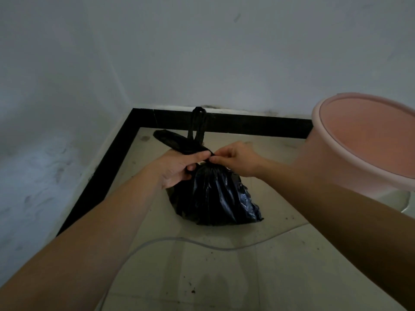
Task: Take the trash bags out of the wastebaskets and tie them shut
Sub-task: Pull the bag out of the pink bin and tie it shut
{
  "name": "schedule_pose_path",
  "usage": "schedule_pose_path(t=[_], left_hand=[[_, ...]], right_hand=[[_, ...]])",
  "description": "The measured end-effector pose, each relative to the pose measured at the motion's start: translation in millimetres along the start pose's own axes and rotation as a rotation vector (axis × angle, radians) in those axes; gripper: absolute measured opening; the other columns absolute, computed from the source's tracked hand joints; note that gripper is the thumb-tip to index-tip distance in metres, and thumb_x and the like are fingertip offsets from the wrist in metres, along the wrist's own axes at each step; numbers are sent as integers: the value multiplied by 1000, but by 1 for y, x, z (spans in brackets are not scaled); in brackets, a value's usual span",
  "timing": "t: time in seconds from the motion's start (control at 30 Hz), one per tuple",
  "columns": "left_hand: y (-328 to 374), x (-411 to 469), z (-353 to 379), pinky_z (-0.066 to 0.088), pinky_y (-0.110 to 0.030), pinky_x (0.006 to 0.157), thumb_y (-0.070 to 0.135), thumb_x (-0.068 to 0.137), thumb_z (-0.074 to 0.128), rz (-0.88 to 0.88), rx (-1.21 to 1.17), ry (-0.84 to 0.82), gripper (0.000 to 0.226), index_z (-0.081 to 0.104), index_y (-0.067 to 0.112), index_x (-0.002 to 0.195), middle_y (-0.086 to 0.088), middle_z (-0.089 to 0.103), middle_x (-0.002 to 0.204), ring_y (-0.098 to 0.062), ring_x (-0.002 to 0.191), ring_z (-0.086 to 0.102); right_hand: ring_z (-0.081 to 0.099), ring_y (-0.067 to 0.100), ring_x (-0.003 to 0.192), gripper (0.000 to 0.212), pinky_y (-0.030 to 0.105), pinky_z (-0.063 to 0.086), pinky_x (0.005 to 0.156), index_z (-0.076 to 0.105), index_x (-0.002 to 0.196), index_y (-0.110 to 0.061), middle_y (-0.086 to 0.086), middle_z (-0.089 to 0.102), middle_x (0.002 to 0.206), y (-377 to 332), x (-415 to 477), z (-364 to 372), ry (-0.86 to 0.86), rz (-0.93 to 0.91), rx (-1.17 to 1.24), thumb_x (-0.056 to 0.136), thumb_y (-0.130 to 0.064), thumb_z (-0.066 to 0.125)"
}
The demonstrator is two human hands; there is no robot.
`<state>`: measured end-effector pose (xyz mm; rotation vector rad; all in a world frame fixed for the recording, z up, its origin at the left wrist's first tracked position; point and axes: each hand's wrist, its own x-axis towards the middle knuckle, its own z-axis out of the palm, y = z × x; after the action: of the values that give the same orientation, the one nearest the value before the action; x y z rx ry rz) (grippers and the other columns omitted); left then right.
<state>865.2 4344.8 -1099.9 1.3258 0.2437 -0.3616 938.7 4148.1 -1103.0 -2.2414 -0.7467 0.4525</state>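
A full black trash bag sits on the tiled floor in a room corner. Its neck is gathered, and two handle loops stick up and to the left above my hands. My left hand grips the gathered neck and one loop of the bag. My right hand pinches the bag's handle at the knot, fingertip to fingertip with the left. A pink wastebasket stands at the right, with no bag seen inside it.
White walls meet in the corner behind the bag, edged by a black baseboard. A thin white cable snakes across the dusty floor tiles in front of the bag.
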Motion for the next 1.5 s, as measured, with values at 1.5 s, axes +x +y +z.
schedule_pose_path(t=[1.5], left_hand=[[-8, 30, -11, 52, -40, 95, 6, 68, 84, 66, -331, 112, 37, 57, 26, 52, -12, 76, 92, -19, 91, 75]], right_hand=[[36, 12, 46, 34, 24, 31, 48, 43, 71, -19, -3, 45, 56, -18, 11, -17, 255, 367, 1174, 98, -36, 54]])
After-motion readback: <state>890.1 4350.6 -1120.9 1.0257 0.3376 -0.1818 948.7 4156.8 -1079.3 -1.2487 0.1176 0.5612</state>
